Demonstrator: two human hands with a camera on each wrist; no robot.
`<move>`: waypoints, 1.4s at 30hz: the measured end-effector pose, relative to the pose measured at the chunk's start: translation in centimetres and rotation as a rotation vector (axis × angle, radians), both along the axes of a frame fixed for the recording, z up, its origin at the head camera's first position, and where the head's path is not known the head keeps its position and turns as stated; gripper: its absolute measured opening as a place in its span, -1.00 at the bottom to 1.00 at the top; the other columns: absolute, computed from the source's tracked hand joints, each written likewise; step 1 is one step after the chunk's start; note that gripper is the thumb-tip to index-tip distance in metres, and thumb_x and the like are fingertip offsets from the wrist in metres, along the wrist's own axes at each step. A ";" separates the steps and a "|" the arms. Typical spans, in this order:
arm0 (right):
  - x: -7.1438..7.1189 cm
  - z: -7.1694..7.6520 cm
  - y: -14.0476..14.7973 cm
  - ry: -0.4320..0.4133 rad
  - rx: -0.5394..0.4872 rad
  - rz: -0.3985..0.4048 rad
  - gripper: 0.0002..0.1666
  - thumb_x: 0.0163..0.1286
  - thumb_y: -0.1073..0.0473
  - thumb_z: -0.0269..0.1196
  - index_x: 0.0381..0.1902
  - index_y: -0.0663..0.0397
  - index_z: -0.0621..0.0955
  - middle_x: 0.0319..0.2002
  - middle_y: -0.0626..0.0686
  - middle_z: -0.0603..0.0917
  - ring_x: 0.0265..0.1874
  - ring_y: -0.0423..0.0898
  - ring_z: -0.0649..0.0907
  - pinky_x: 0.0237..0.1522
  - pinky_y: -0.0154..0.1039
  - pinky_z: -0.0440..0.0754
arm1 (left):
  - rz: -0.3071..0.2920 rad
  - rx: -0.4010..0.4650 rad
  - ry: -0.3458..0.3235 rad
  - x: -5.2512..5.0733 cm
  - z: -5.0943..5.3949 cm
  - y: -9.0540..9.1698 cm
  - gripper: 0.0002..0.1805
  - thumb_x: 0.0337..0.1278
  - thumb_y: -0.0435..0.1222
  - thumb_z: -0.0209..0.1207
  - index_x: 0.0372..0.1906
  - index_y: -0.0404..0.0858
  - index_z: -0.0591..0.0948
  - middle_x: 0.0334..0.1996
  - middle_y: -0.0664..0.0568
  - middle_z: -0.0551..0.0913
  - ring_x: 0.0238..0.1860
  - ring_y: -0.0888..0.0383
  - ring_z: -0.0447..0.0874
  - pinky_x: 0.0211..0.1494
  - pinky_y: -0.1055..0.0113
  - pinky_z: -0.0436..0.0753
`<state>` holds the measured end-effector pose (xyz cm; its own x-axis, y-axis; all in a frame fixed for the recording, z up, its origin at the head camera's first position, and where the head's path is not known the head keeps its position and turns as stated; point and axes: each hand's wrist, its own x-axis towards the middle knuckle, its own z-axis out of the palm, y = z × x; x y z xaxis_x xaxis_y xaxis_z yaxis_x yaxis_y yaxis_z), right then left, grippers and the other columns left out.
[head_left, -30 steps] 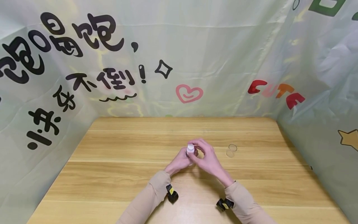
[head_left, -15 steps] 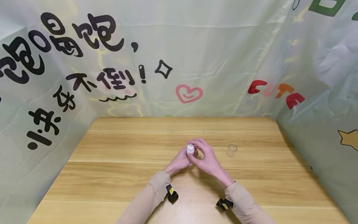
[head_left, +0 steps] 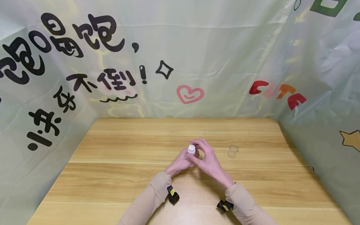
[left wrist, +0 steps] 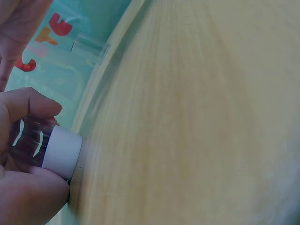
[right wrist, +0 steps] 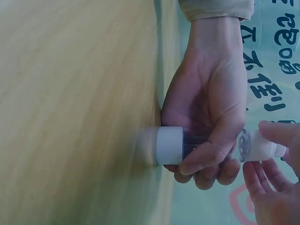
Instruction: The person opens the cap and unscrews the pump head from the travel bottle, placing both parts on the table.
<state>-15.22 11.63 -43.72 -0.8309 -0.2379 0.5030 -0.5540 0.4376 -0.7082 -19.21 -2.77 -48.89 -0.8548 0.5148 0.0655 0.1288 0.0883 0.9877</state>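
Observation:
In the head view a small bottle with a white stepped top (head_left: 191, 149) stands roughly upright between both hands above the table. My left hand (head_left: 181, 161) wraps its fingers round the bottle's see-through, dark-looking body (left wrist: 29, 143). Below that grip the white base (right wrist: 169, 145) sticks out, in the right wrist view. My right hand (head_left: 207, 157) pinches the white top between thumb and fingertips. A clear ring (right wrist: 243, 145) shows between the top and my left hand. Fingers cover much of the body, so how the parts join is hidden.
A clear open cylinder (head_left: 232, 152) stands on the wooden table (head_left: 135, 187), to the right of my hands. Printed cloth walls (head_left: 219, 62) close off the table's back and both sides. A small black camera (head_left: 173, 196) is strapped near each cuff.
Almost nothing differs. My right hand and cuff have shifted very slightly left, and its index finger sits a little differently around the white top. The left hand keeps its hold.

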 end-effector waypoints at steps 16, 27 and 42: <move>0.0 -0.3 -0.2 0.055 -0.023 -0.027 -0.50 0.03 0.42 0.49 -0.02 0.23 0.63 -0.12 0.12 0.67 -0.14 0.02 0.70 -0.01 -0.16 0.72 | 0.003 0.002 -0.031 0.1 -0.2 0.0 -0.69 -0.04 -0.55 0.14 -0.10 -0.53 0.57 -0.20 -0.19 0.61 -0.18 0.22 0.51 -0.01 0.42 0.50; 0.0 -0.1 0.1 0.034 -0.031 0.018 -0.57 0.08 0.46 0.44 -0.05 0.20 0.66 -0.09 0.12 0.70 -0.10 -0.03 0.69 0.03 -0.15 0.72 | 0.002 -0.003 -0.033 0.1 0.0 0.0 -0.68 0.02 -0.51 0.16 -0.05 -0.49 0.57 -0.15 -0.24 0.61 -0.18 0.27 0.50 0.03 0.40 0.49; 0.0 -0.1 -0.2 0.062 -0.002 -0.047 -0.51 0.05 0.41 0.48 -0.02 0.15 0.64 -0.10 0.11 0.63 -0.12 0.02 0.67 0.02 -0.08 0.71 | -0.013 -0.002 -0.042 0.2 0.3 -0.1 -0.60 0.07 -0.50 0.14 0.08 -0.49 0.56 -0.02 -0.34 0.62 -0.14 0.27 0.51 0.06 0.38 0.52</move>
<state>-15.19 11.44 -43.85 -0.8084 -0.1980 0.5543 -0.5756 0.4625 -0.6743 -19.03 -2.92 -48.56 -0.8499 0.5261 0.0288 0.0888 0.0892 0.9921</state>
